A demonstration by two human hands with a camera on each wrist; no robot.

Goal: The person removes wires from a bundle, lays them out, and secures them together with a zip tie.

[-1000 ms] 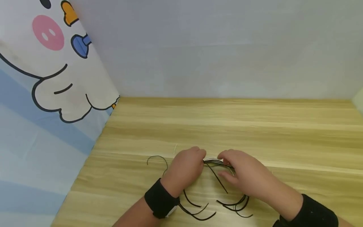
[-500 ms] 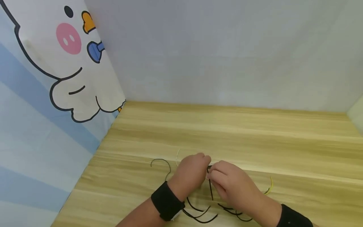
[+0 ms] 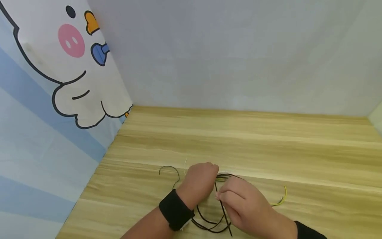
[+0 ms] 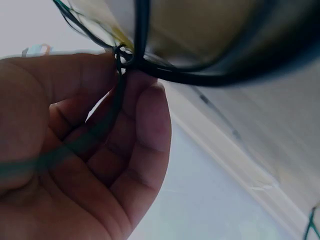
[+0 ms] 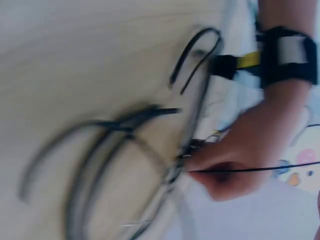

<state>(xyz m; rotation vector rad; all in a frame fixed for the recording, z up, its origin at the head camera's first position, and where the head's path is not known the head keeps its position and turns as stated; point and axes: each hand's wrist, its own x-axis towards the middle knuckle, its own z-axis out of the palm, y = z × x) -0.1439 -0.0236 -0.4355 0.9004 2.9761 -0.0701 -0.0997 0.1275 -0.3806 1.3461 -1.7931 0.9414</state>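
My left hand (image 3: pixel 198 182) pinches the gathered middle of a bundle of thin electrical wires (image 3: pixel 225 176), mostly black with some yellow. In the left wrist view the wires meet at a small loop or knot at the tips of the thumb and index finger (image 4: pixel 150 117). Below and to the right, my right hand (image 3: pixel 246 204) pinches a single black wire (image 3: pixel 225 215) that leaves the bundle by the left hand; its end points toward me. The right wrist view shows this black wire (image 5: pixel 260 169) stretched out from the left hand. The bundle's right part passes behind the right hand.
Several curved black wire ends (image 3: pixel 209 229) lie before the left wristband (image 3: pixel 176 209). A thin dark wire (image 3: pixel 170 166) curls at left, and a yellow wire end (image 3: pixel 285 194) sticks out at right. Behind the wood-grain table (image 3: pixel 253 139) stands a pale wall (image 3: pixel 238 59).
My right hand first came left from the bundle to the left hand and took the black wire in a pinch. Then it moved down toward me with it. The left hand keeps its grip.
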